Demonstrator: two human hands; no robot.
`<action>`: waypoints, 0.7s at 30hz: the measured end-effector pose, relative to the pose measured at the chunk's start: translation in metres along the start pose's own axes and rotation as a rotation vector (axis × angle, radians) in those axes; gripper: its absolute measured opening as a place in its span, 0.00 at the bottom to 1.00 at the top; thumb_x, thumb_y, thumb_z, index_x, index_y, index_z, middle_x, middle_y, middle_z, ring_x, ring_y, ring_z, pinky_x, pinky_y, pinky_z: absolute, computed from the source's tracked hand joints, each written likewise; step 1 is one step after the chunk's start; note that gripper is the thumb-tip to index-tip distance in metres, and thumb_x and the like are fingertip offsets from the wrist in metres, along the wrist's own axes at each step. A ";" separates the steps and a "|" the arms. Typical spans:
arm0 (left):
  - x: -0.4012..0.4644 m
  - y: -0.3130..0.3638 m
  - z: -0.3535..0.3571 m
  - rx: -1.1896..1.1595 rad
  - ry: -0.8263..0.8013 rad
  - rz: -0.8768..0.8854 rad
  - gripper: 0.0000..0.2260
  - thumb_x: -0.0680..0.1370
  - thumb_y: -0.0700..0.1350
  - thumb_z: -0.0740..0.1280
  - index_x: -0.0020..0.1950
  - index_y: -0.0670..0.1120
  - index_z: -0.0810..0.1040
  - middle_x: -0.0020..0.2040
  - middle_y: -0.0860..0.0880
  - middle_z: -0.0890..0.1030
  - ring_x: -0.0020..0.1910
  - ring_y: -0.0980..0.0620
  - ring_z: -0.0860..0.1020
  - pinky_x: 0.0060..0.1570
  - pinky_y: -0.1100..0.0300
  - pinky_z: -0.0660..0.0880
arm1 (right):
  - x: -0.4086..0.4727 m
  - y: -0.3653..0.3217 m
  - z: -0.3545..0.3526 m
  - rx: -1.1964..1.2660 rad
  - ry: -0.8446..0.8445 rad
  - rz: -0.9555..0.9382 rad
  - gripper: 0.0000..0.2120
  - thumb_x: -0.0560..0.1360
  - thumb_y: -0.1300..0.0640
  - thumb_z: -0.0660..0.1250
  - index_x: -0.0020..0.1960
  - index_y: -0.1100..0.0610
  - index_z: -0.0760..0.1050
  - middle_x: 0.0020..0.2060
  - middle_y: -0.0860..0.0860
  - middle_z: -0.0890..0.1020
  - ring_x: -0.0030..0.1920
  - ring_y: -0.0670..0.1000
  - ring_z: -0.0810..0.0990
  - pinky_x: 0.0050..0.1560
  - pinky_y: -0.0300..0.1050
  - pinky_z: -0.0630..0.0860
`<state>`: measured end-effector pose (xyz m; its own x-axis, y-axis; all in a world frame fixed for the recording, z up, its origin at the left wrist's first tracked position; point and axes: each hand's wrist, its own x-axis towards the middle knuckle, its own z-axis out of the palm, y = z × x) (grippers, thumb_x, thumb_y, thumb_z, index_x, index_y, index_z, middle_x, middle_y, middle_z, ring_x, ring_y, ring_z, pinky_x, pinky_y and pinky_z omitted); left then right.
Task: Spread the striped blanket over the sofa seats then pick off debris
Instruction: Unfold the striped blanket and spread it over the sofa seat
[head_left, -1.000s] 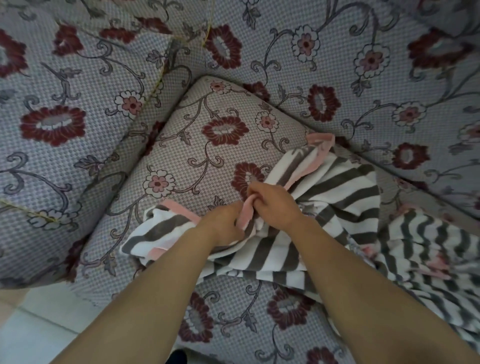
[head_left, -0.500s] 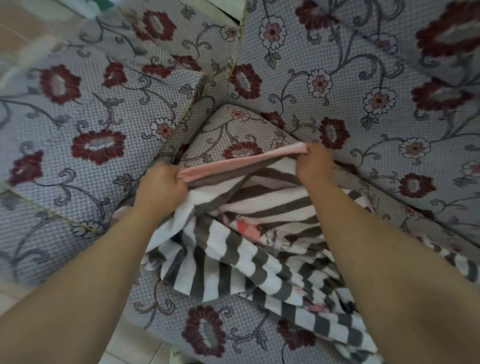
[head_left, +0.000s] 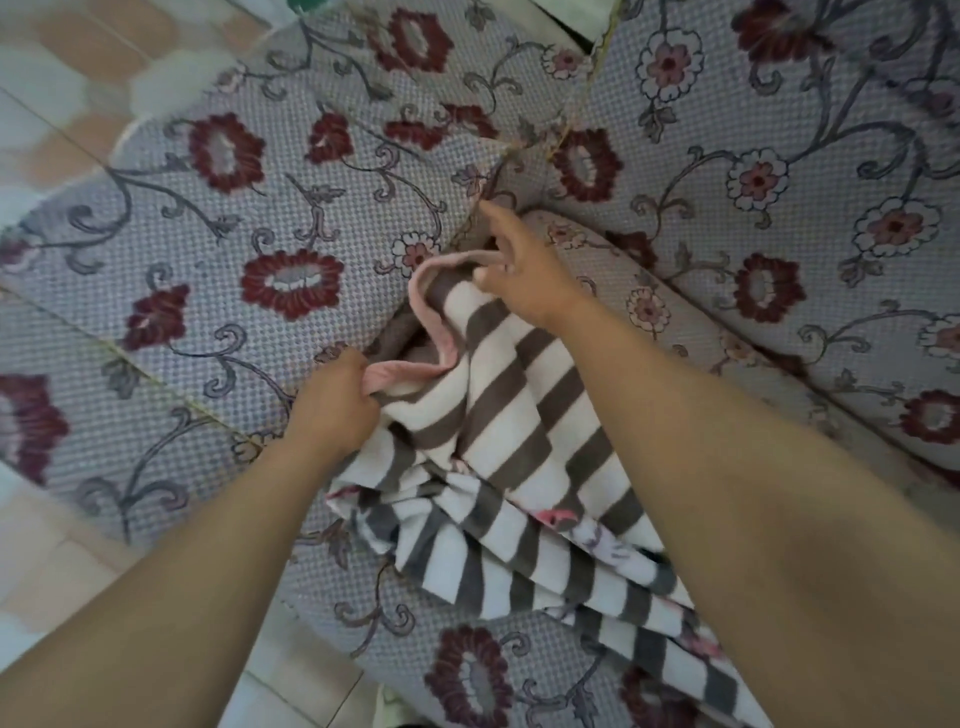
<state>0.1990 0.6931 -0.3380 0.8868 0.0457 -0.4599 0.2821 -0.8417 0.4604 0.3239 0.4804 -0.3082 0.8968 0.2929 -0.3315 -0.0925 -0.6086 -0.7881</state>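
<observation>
The sofa (head_left: 291, 218), upholstered in grey woven fabric patterned with dark red flowers and curling vines, fills most of the view, its arm and backrest meeting at a deep corner. On its seat cushion (head_left: 597, 260) lies the grey-and-white striped fleece blanket with a pink hem (head_left: 519, 415), bunched in loose folds and trailing toward the lower right. It looks light, soft and limp, likely to sag and cling to the textured cover, so the firmer pink hem seems the best place to hold. The right hand (head_left: 524, 275) pinches that hem near the corner, forefinger extended. The left hand (head_left: 332, 405) is clenched round the hem lower down.
</observation>
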 end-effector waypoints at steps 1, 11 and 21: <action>-0.001 0.004 0.003 -0.018 -0.016 -0.002 0.14 0.76 0.38 0.62 0.61 0.40 0.69 0.57 0.38 0.74 0.48 0.40 0.73 0.40 0.51 0.70 | -0.010 0.010 -0.001 -0.046 -0.008 0.016 0.31 0.77 0.57 0.65 0.76 0.44 0.57 0.77 0.50 0.57 0.75 0.52 0.59 0.72 0.53 0.64; -0.053 0.083 0.044 0.135 -0.239 0.401 0.09 0.72 0.38 0.66 0.52 0.45 0.76 0.45 0.47 0.78 0.48 0.44 0.77 0.43 0.56 0.72 | -0.153 0.063 -0.019 -0.276 -0.142 0.151 0.05 0.73 0.63 0.69 0.48 0.59 0.78 0.44 0.50 0.78 0.46 0.48 0.76 0.46 0.37 0.70; -0.131 0.077 0.188 0.701 -0.650 0.288 0.35 0.74 0.41 0.69 0.75 0.53 0.54 0.75 0.52 0.51 0.74 0.37 0.52 0.67 0.42 0.67 | -0.320 0.175 0.051 -0.533 -0.509 0.403 0.27 0.75 0.57 0.67 0.72 0.53 0.63 0.71 0.52 0.65 0.67 0.58 0.69 0.61 0.53 0.73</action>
<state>0.0354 0.5211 -0.3849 0.4555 -0.3367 -0.8241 -0.3776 -0.9114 0.1637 -0.0010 0.3182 -0.3664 0.5222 0.1973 -0.8297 -0.0324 -0.9676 -0.2505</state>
